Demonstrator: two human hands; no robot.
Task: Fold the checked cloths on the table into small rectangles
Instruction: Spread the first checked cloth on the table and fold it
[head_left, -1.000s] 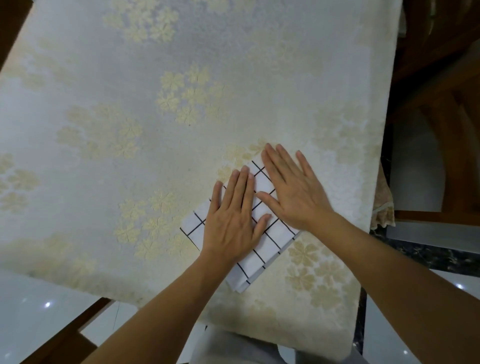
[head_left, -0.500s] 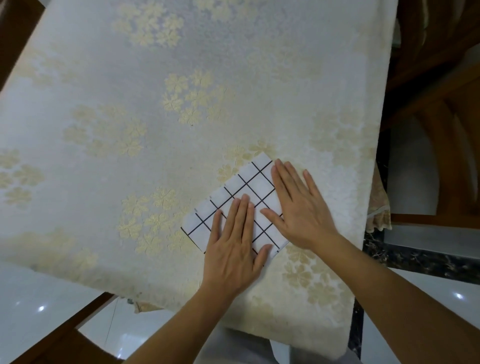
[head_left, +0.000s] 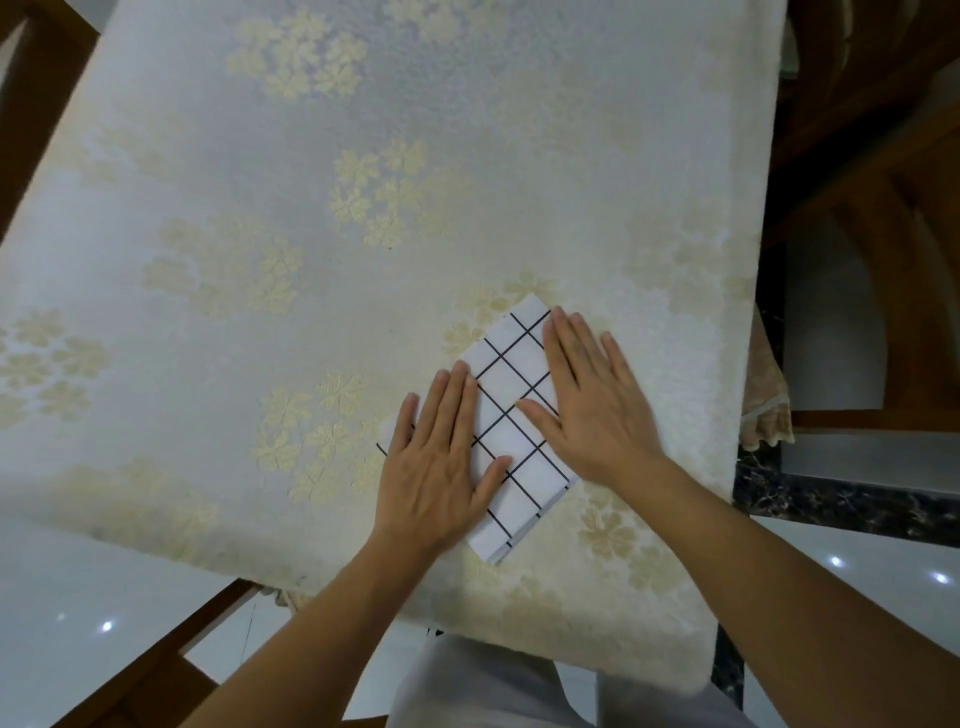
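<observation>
One white cloth with a black check lies folded into a small rectangle near the table's near right corner, set at a slant. My left hand lies flat on its left side, fingers straight and together. My right hand presses flat on its right side, thumb stretched across the cloth, fingers pointing away from me. The cloth's middle strip and its near corner show between and below my hands. Layered edges are visible at the near corner.
The table wears a cream cloth with pale gold flower clusters. Its right edge runs close to my right hand. Wooden chair parts stand to the right, and another wooden piece sits at the near left over a glossy floor.
Both hands have slid apart over the cloth, the left toward its left edge and the right toward its right edge, so more of the checked middle shows.
</observation>
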